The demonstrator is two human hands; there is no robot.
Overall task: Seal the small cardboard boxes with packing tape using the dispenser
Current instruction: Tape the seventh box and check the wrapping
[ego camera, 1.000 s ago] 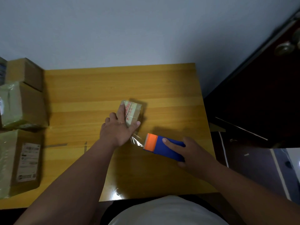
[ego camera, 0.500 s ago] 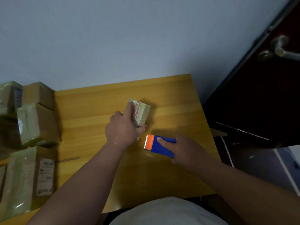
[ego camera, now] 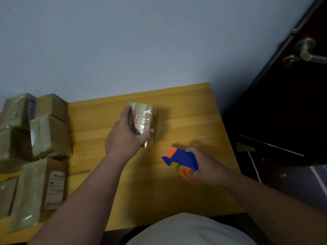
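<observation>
The left hand grips the taped small box near the table's far edge, the right hand holds the dispenser just beside it, so probably taping another side comes next.

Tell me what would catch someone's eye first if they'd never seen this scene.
Most striking is the blue and orange tape dispenser, gripped by the right hand over the near right part of the yellow wooden table. Next comes the small tape-wrapped box, held by the left hand at the table's middle. A cluster of taped cardboard parcels crowds the left edge.
</observation>
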